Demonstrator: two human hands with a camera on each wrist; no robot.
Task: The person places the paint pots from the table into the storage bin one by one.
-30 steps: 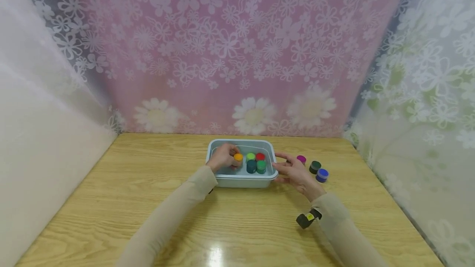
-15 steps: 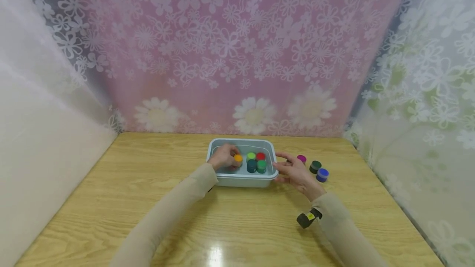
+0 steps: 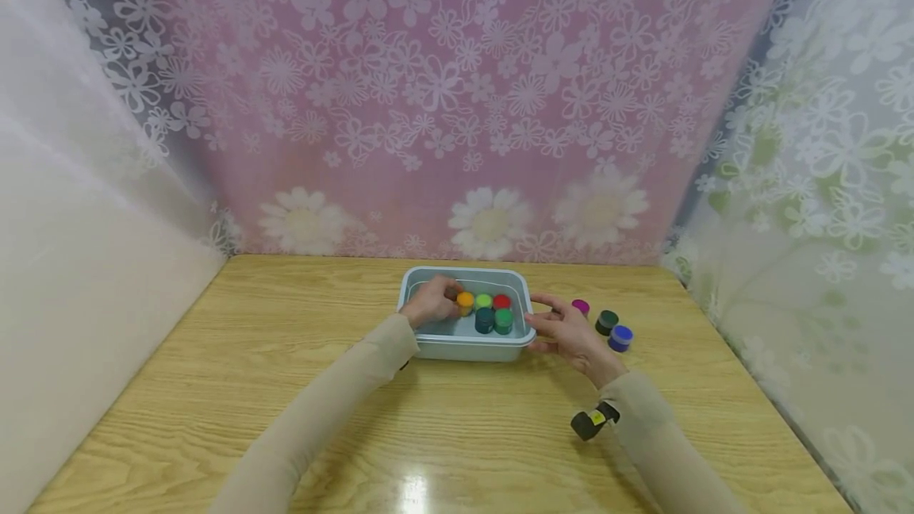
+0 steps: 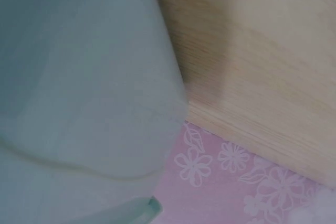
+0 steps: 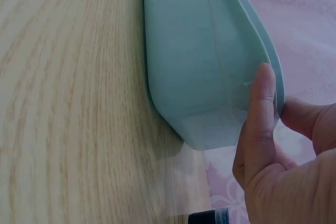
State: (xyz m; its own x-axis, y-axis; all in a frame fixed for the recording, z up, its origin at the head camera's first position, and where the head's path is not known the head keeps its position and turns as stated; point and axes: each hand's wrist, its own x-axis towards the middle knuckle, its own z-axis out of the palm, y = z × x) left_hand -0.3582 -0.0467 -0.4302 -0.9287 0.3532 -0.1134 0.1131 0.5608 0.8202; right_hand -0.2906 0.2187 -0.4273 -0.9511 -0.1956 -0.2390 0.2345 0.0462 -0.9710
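Note:
A pale blue plastic tub stands on the table with several small round jars in it. Reaching over its left end, my left hand has finger and thumb about an orange-lidded jar. Beside that are a light green jar, a red one, a dark teal one and a green one. My right hand holds the tub's right end at the rim. The left wrist view shows only the tub's wall, without the hand.
Right of my right hand, magenta, dark green and blue jars stand on the wooden table. A flowered pink curtain hangs behind the table, with pale fabric at both sides.
The orange jar has shifted slightly right and back, closer to the light green one, with my left fingers at it. My right hand and the tub stay in place.

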